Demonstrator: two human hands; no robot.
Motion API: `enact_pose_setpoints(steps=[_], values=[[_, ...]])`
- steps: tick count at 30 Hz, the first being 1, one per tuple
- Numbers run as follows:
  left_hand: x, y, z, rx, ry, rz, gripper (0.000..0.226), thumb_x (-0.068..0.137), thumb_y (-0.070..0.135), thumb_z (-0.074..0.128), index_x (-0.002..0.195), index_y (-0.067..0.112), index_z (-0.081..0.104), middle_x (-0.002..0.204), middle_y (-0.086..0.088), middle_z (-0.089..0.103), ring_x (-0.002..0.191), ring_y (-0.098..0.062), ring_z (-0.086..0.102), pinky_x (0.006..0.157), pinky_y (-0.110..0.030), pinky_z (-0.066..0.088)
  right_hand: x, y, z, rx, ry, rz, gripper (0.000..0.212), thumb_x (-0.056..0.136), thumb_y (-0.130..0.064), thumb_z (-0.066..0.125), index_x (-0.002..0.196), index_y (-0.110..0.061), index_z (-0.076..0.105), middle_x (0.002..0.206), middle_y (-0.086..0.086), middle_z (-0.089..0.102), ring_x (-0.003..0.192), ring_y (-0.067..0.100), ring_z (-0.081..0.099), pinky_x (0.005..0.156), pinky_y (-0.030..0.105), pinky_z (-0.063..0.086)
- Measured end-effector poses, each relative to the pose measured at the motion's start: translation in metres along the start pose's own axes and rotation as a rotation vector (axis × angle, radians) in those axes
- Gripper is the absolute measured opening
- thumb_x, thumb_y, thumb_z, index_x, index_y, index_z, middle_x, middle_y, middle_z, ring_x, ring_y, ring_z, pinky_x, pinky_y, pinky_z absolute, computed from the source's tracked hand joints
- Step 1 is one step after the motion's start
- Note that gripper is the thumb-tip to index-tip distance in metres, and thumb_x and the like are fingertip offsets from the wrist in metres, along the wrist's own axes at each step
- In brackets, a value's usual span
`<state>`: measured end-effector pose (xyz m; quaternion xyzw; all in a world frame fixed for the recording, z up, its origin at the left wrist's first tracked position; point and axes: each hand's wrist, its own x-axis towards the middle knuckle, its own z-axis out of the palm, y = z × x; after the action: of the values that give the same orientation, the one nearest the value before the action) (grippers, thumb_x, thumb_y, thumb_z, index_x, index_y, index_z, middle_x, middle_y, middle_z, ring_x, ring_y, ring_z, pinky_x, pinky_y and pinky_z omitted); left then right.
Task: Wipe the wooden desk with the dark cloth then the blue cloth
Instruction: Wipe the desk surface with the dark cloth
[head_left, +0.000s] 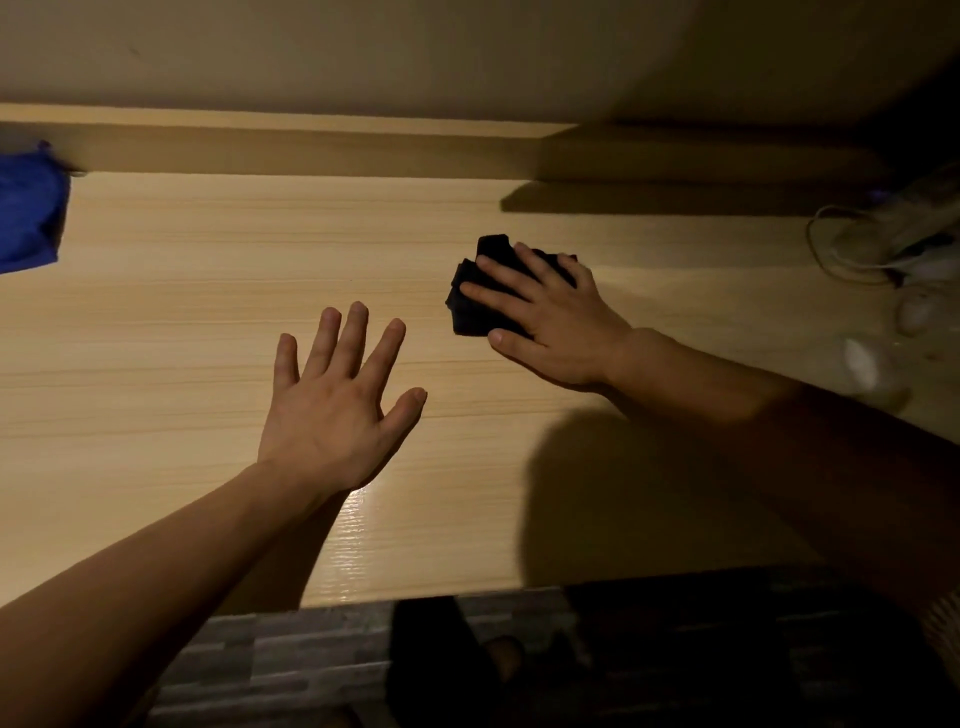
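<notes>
The light wooden desk (182, 322) fills the middle of the view. A bunched dark cloth (470, 306) lies on it right of centre, and my right hand (550, 322) presses down on the cloth with fingers spread over it. My left hand (337, 400) hovers flat over the desk's middle, fingers apart and holding nothing. The blue cloth (26, 218) sits at the far left edge of the desk, partly cut off by the frame and well away from both hands.
A raised wooden ledge (311, 150) runs along the back under a plain wall. Tangled pale cables and small white objects (893, 260) lie in shadow at the far right. The desk's front edge (415, 597) drops to a dark floor.
</notes>
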<state>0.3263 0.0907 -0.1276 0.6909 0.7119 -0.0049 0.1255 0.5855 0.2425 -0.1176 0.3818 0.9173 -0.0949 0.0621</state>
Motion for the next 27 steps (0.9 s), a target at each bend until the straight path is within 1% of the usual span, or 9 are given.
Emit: enact_pose_setpoints(steps=[6, 12, 16, 22, 25, 27], values=[[0.000, -0.001, 0.000, -0.010, 0.009, 0.015, 0.079, 0.099, 0.080, 0.006, 0.168, 0.043, -0.007, 0.178, -0.001, -0.013, 0.163, -0.024, -0.018, 0.129, -0.060, -0.008, -0.053, -0.035, 0.011, 0.039, -0.007, 0.014, 0.057, 0.105, -0.061, 0.021, 0.160, -0.051, 0.007, 0.172, -0.016, -0.002, 0.159, 0.021, -0.011, 0.123, 0.057, -0.001], [0.000, -0.003, 0.000, -0.013, 0.023, 0.039, 0.081, 0.099, 0.082, 0.005, 0.168, 0.042, -0.005, 0.179, -0.002, -0.011, 0.164, -0.025, -0.017, 0.128, -0.061, -0.008, -0.105, -0.073, 0.024, 0.058, -0.033, 0.037, 0.056, 0.107, -0.059, 0.020, 0.160, -0.051, 0.004, 0.171, -0.016, -0.006, 0.158, 0.019, -0.016, 0.123, 0.057, -0.002], [-0.001, -0.004, -0.001, -0.016, 0.026, 0.051, 0.081, 0.098, 0.081, 0.004, 0.169, 0.041, -0.004, 0.179, -0.003, -0.010, 0.164, -0.027, -0.015, 0.128, -0.062, -0.007, -0.139, -0.101, 0.034, 0.089, -0.050, 0.065, 0.056, 0.107, -0.056, 0.024, 0.160, -0.052, 0.005, 0.170, -0.019, -0.008, 0.156, 0.014, -0.020, 0.122, 0.052, -0.007], [0.000, -0.004, -0.004, -0.007, 0.033, 0.061, 0.083, 0.097, 0.082, 0.004, 0.169, 0.041, -0.002, 0.179, -0.004, -0.008, 0.164, -0.029, -0.014, 0.128, -0.063, -0.006, -0.178, -0.133, 0.049, 0.122, -0.059, 0.097, 0.056, 0.105, -0.055, 0.024, 0.159, -0.052, 0.010, 0.168, -0.024, -0.007, 0.157, 0.009, -0.012, 0.121, 0.046, -0.004], [-0.001, -0.006, -0.003, -0.003, 0.027, 0.068, 0.083, 0.097, 0.083, 0.003, 0.169, 0.041, -0.002, 0.179, -0.005, -0.008, 0.164, -0.029, -0.013, 0.128, -0.064, -0.005, -0.192, -0.145, 0.054, 0.187, -0.051, 0.095, 0.055, 0.105, -0.052, 0.026, 0.159, -0.051, 0.016, 0.168, -0.025, -0.002, 0.156, 0.005, -0.011, 0.120, 0.042, -0.003], [-0.001, -0.006, -0.002, -0.004, 0.028, 0.077, 0.084, 0.096, 0.084, 0.002, 0.169, 0.041, -0.002, 0.179, -0.005, -0.007, 0.164, -0.030, -0.012, 0.128, -0.064, -0.005, -0.200, -0.152, 0.058, 0.266, -0.032, 0.095, 0.053, 0.104, -0.048, 0.029, 0.157, -0.049, 0.025, 0.168, -0.024, 0.007, 0.154, 0.000, -0.008, 0.118, 0.040, 0.003]])
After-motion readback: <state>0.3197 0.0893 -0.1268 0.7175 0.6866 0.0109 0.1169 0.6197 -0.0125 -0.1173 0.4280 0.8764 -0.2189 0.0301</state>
